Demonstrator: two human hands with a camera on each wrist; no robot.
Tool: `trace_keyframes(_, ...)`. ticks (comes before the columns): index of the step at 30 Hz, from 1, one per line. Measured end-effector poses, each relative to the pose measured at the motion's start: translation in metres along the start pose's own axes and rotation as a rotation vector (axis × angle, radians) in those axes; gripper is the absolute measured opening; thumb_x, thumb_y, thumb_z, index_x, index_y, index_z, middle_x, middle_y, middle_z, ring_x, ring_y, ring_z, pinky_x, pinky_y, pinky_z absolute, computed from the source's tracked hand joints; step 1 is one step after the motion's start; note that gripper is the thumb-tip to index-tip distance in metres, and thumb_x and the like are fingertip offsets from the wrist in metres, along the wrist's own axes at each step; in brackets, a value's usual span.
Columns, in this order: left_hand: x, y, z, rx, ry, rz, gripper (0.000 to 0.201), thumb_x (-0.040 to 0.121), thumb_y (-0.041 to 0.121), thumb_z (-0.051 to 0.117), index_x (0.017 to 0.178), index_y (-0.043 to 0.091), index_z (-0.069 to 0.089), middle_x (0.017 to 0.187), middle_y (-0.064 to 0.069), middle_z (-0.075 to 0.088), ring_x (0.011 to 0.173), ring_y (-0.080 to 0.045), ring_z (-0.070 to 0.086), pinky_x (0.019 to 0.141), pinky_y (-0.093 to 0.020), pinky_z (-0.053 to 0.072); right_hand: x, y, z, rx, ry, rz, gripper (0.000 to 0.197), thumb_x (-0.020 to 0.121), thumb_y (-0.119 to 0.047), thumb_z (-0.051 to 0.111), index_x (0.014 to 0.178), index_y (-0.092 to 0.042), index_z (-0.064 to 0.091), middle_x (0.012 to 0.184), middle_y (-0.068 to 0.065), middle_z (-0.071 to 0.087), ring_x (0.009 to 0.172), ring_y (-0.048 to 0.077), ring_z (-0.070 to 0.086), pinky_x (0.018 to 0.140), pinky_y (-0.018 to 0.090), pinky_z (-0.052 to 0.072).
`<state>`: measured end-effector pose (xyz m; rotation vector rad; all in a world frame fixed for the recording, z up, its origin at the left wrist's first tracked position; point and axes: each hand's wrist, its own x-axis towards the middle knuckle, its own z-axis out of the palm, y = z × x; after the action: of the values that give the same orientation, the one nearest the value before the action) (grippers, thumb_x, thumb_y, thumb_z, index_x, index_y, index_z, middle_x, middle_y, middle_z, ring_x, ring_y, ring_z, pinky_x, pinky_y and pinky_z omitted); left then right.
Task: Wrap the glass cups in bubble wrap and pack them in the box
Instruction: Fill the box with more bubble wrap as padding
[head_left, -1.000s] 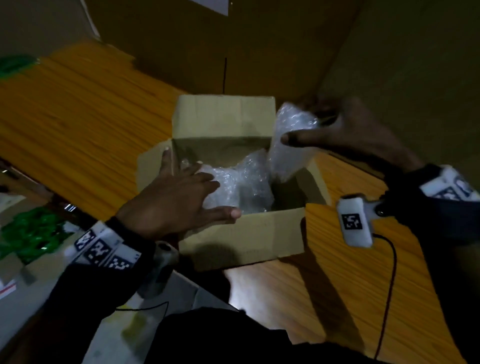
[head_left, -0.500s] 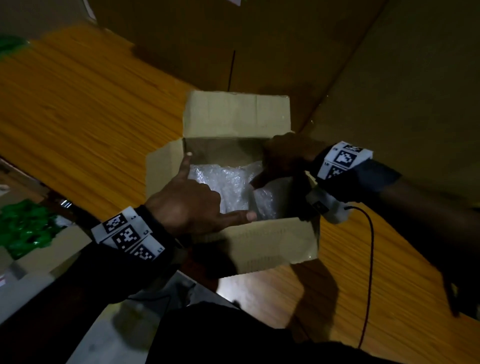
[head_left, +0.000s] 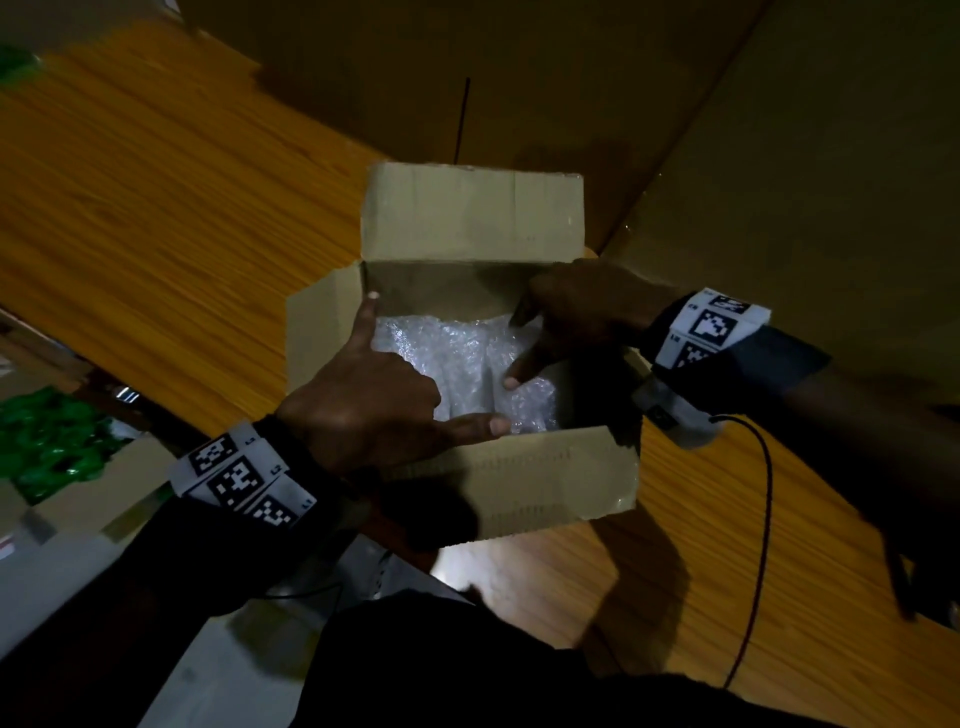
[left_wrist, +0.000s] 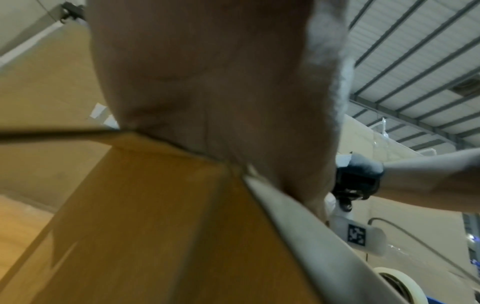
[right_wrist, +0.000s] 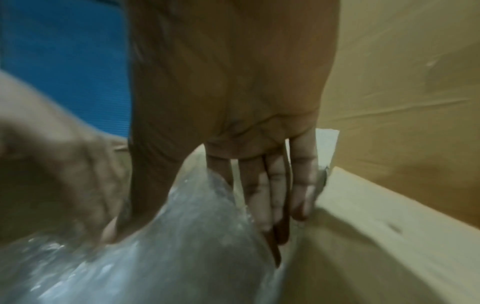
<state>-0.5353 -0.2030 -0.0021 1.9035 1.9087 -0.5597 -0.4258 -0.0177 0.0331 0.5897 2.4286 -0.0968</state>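
An open cardboard box (head_left: 545, 478) stands on the wooden table (head_left: 156, 208). Inside lie bubble-wrapped bundles: one on the left (head_left: 441, 353) and one on the right (head_left: 530, 400); the glass itself is hidden by the wrap. My right hand (head_left: 582, 317) reaches into the box's right side and holds the right bundle (right_wrist: 182, 246), thumb on one side, straight fingers (right_wrist: 275, 195) down between wrap and box wall (right_wrist: 376, 226). My left hand (head_left: 374, 400) rests over the near-left corner, index finger along the left wall, thumb along the near wall. Its palm (left_wrist: 221, 92) lies on the box edge (left_wrist: 155, 216).
Large cardboard cartons (head_left: 519, 78) rise right behind the box. Green items (head_left: 47, 436) sit in a tray at the left. A roll of tape (left_wrist: 397, 286) lies to the right. A dark cable (head_left: 763, 519) hangs from my right wrist over the table.
My right hand has brought the wrapped bundle down from above the box's right edge into the box. My left hand slid off the first bundle toward the near-left corner.
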Motion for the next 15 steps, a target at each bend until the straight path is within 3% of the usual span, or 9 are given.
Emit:
trace_keyframes(1,0.001,0.001,0.002,-0.098,0.059,0.002,0.118,0.065,0.086,-0.026,0.107,0.026,0.066,0.118,-0.01,0.066,0.136,-0.02,0.04,0.111,-0.05,-0.03,-0.003,-0.002,-0.002,-0.011,0.004,-0.028,0.083,0.072,-0.074,0.067,0.137,-0.023,0.058,0.134,0.0,0.06,0.117,0.021,0.057,0.089,0.032,0.047)
trace_keyframes(2,-0.001,0.003,0.002,-0.222,0.101,-0.009,0.086,0.078,0.088,-0.003,0.091,0.031,0.061,0.105,-0.002,0.068,0.132,-0.01,0.042,0.112,-0.047,-0.03,-0.003,-0.002,0.001,-0.027,0.003,-0.051,0.085,0.071,-0.074,0.069,0.138,-0.024,0.056,0.134,0.0,0.059,0.118,0.021,0.056,0.087,0.031,0.045)
trace_keyframes(3,-0.003,0.006,0.0,-0.28,0.131,-0.039,0.056,0.087,0.083,0.019,0.082,0.038,0.053,0.104,0.011,0.067,0.131,-0.005,0.043,0.115,-0.047,-0.028,-0.002,0.0,0.006,-0.033,-0.013,-0.062,0.087,0.07,-0.072,0.071,0.14,-0.025,0.054,0.134,0.0,0.059,0.118,0.021,0.056,0.087,0.03,0.043)
trace_keyframes(4,-0.003,0.007,-0.002,-0.308,0.148,-0.052,0.043,0.089,0.079,0.03,0.076,0.042,0.045,0.106,0.021,0.065,0.134,-0.004,0.043,0.117,-0.05,-0.024,-0.003,0.002,0.008,-0.027,-0.04,-0.06,0.088,0.069,-0.07,0.073,0.142,-0.026,0.052,0.135,0.0,0.059,0.12,0.022,0.055,0.089,0.03,0.042)
trace_keyframes(5,-0.003,0.008,-0.001,-0.281,0.146,-0.046,0.041,0.089,0.079,0.032,0.081,0.044,0.051,0.11,0.025,0.063,0.136,-0.005,0.042,0.118,-0.052,-0.022,-0.003,0.002,0.008,0.005,-0.044,-0.066,0.089,0.07,-0.067,0.075,0.145,-0.027,0.049,0.137,0.0,0.057,0.123,0.022,0.053,0.092,0.031,0.041)
trace_keyframes(7,-0.002,0.006,0.002,-0.234,0.148,-0.036,0.06,0.089,0.079,0.03,0.116,0.037,0.062,0.131,0.017,0.062,0.141,-0.005,0.035,0.118,-0.053,-0.022,-0.006,0.001,0.009,0.052,-0.042,-0.063,0.089,0.072,-0.059,0.078,0.148,-0.026,0.045,0.142,0.002,0.053,0.13,0.024,0.048,0.1,0.033,0.039)
trace_keyframes(9,-0.001,0.004,0.002,-0.251,0.178,-0.023,0.075,0.087,0.078,0.028,0.14,0.03,0.051,0.146,0.012,0.053,0.143,0.002,0.024,0.116,-0.053,-0.024,-0.008,-0.002,0.01,0.076,-0.033,-0.054,0.086,0.074,-0.054,0.079,0.148,-0.024,0.045,0.145,0.003,0.051,0.134,0.024,0.045,0.104,0.034,0.037)
trace_keyframes(11,0.001,0.004,0.006,-0.231,0.204,-0.014,0.08,0.085,0.082,0.024,0.141,0.032,0.051,0.146,0.015,0.053,0.142,0.006,0.022,0.115,-0.052,-0.027,-0.008,-0.005,0.011,0.074,-0.028,-0.053,0.087,0.073,-0.056,0.078,0.147,-0.024,0.045,0.147,0.003,0.049,0.135,0.024,0.044,0.106,0.035,0.037)
trace_keyframes(15,0.007,0.0,0.016,-0.207,0.264,-0.024,0.093,0.078,0.094,0.01,0.128,0.034,0.061,0.136,0.013,0.061,0.14,-0.002,0.037,0.117,-0.056,-0.022,-0.012,-0.001,0.01,0.083,-0.033,-0.031,0.09,0.072,-0.062,0.077,0.148,-0.026,0.044,0.145,0.001,0.052,0.133,0.024,0.047,0.107,0.036,0.038)
